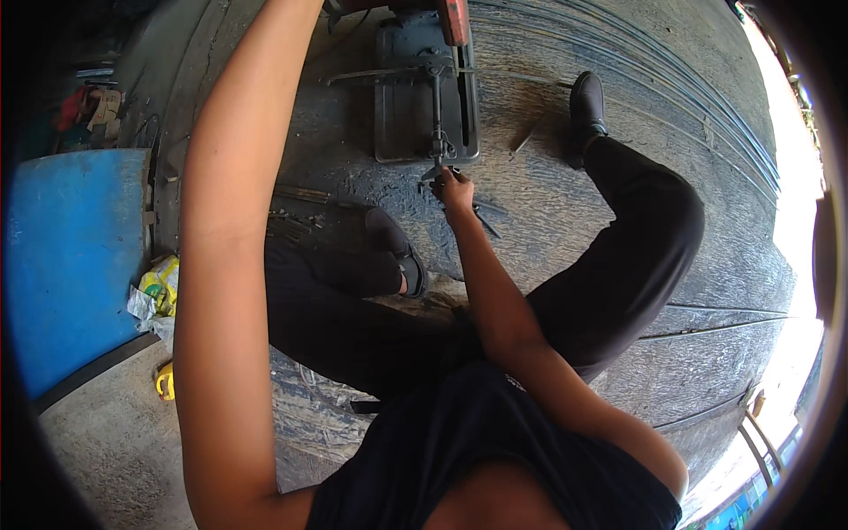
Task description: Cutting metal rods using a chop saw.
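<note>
A cut-off saw with a dark rectangular metal base (389, 119) sits on the floor in front of me; its red upper part (454, 22) runs out of the top edge. Along the base lies the clamp screw (436, 106), ending in a crank handle (433, 174) at the near edge. My right hand (456, 191) is closed around that handle, fingers partly hidden. A thin metal rod (371, 74) crosses the base at the clamp. My left forearm (238, 150) reaches up past the top edge, so the left hand is out of sight.
Long thin metal rods (654, 53) stretch over the floor at the far right. Short cut pieces (300, 193) lie left of the base. A blue sheet panel (75, 265) stands at the left, with a yellow bag (162, 284) beside it. My shoes (587, 104) flank the saw.
</note>
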Demonstrator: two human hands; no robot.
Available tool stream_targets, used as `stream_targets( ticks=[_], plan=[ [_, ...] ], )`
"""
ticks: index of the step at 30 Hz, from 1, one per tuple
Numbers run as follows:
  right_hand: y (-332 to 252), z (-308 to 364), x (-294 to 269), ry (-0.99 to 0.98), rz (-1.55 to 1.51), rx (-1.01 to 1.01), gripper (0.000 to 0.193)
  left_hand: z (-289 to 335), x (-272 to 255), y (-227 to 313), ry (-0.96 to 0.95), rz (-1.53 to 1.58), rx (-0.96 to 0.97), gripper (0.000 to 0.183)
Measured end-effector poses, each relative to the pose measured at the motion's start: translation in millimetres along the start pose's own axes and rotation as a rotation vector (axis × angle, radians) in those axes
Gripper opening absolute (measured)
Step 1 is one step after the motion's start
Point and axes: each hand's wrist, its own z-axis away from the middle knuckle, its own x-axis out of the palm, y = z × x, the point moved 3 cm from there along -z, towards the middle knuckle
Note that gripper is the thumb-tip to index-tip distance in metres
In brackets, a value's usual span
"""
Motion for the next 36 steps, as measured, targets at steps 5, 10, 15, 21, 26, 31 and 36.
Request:
stream_targets(
  ticks=[5,10,15,21,26,31,36],
  plan=[
    [1.4,2.5,-2.7,-0.002,0.019,-0.009,0.029,-6.0,1.4,-3.1,0.023,-0.036,0.022,0.098],
    [1.1,2.8,-3.8,0.002,0.053,-0.013,0.034,-8.3,3.5,-5.2,0.014,-0.04,0.04,0.096],
    [3.7,0.1,-5.3,-0.008,0.021,-0.015,0.036,-8.1,5.1,-5.3,0.014,-0.049,0.066,0.095],
    [5.0,-2.3,-6.0,-0.024,-0.039,0.001,0.035,-8.8,11.2,-5.3,-0.006,-0.037,0.085,0.093],
    [-1.2,6.6,-5.1,-0.003,-0.058,0.037,0.041,-5.8,15.4,-5.4,-0.022,-0.013,0.118,0.092],
    [-18.6,2.0,-23.7,0.125,-0.053,0.018,0.051,-11.8,12.6,-21.0,-0.026,0.11,0.279,0.091],
    [-69.6,-48.8,-74.1,0.383,-0.401,-0.011,0.038,-28.6,-34.1,-125.0,0.151,0.393,0.264,0.089]
  ],
)
